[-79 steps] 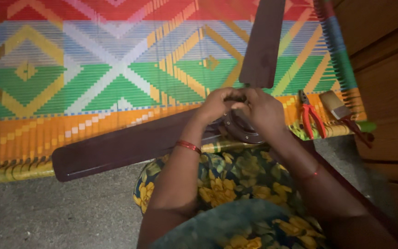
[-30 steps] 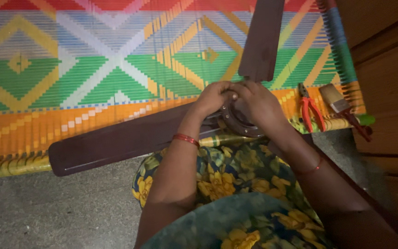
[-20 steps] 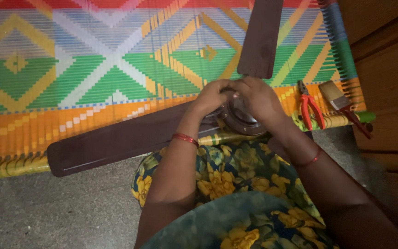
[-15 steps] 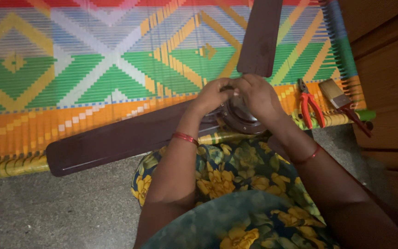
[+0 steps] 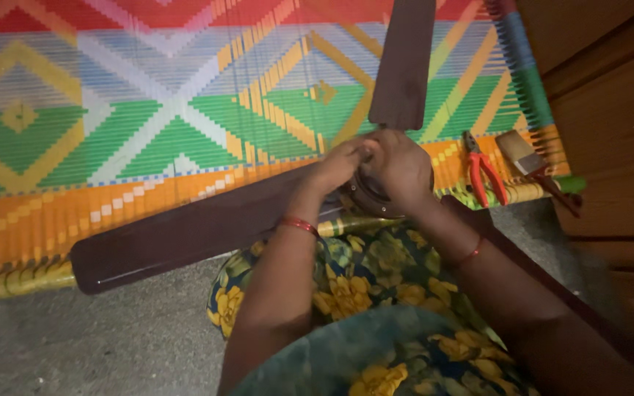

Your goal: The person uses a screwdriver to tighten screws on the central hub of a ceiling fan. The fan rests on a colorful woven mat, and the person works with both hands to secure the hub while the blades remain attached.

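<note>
Head view looks down on my two hands meeting over the round dark-brown hub of a ceiling fan [image 5: 367, 192], which sits at the near edge of the woven cot [image 5: 148, 132], toward its right end. One long dark-brown metal fan blade [image 5: 192, 233] runs from the hub out to the left and a little toward me, lying along the cot's near edge with its rounded tip hanging past the rail over the floor. A second dark-brown blade [image 5: 403, 62] points away from me across the cot, nearly straight toward its far edge. A third blade [image 5: 537, 271] slants to the right under my right forearm; its end is hidden. The blades are flat, glossy and plain.

My left hand [image 5: 339, 163] has its fingers bunched together at the top of the hub, pinching something too small to make out. My right hand [image 5: 399, 167] lies curled over the hub, fingers pressed close against it.

The cot's surface is woven in bright bands of orange, green, blue, white, yellow and red. At its near right corner lie red-handled pliers [image 5: 483, 173] and, just beside them, a wooden-handled flat paintbrush [image 5: 526, 155]. Grey concrete floor [image 5: 75, 337] shows below, brown wooden panelling [image 5: 610, 110] on the right.
</note>
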